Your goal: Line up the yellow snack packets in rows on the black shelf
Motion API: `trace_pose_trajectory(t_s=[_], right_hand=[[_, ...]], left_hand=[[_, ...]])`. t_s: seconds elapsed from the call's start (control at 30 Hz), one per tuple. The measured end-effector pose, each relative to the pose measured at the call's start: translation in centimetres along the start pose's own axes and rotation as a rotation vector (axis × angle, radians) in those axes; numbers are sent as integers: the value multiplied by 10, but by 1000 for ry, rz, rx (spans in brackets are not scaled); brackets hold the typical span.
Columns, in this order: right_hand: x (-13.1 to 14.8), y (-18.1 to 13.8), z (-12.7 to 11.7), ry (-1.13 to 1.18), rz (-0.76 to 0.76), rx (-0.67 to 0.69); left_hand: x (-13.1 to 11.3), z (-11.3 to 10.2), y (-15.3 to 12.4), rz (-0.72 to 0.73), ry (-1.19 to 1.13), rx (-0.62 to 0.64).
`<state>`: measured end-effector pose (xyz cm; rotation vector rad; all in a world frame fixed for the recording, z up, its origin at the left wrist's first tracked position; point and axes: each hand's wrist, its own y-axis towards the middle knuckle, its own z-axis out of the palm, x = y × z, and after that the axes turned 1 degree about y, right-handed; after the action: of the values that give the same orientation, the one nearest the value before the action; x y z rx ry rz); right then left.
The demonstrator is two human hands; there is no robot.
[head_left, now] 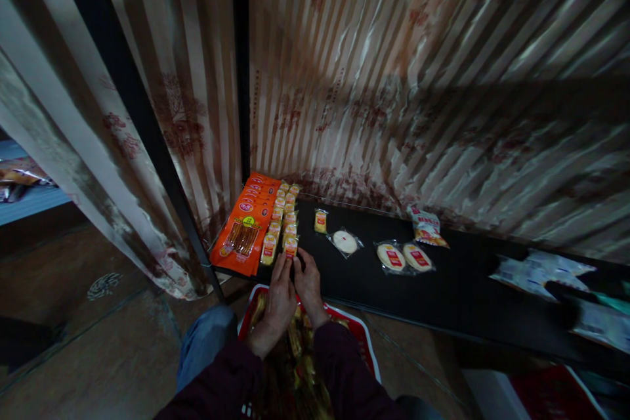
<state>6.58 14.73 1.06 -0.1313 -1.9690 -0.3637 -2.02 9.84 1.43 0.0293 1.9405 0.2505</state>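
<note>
Both hands meet at the front end of a row of small yellow wrapped cakes on the black shelf. My left hand [280, 298] has its fingers together at the near end of the front wrapped cake [290, 246]. My right hand [308, 282] curls in from the right, fingertips against the same cake. Left of it runs a second row of wrapped cakes [269, 246]. Overlapping orange snack bags [246, 223] lie further left. Below my forearms stands a red basket [365, 335] holding several yellow-brown packets [295, 335].
A single wrapped cake [320, 220], a round white packet [344, 241], two round red-labelled packets [404, 257] and a snack bag [427, 226] lie along the black shelf [354, 282]. Shiny packets [539, 272] lie at right. A dark post [142, 118] and curtain [344, 79] border the shelf.
</note>
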Motion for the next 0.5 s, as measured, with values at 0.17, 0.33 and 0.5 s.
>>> trace_pose_trajectory(t_s=[0.17,0.33,0.5], right_hand=[[3,2,0,23,26,24],[4,4,2,51,1,5],[6,10,6,67,44,0]], left_hand=[[6,0,-2,74,142,48],[12,0,-4,98,208,68],[15,0,-3,132,251,99]])
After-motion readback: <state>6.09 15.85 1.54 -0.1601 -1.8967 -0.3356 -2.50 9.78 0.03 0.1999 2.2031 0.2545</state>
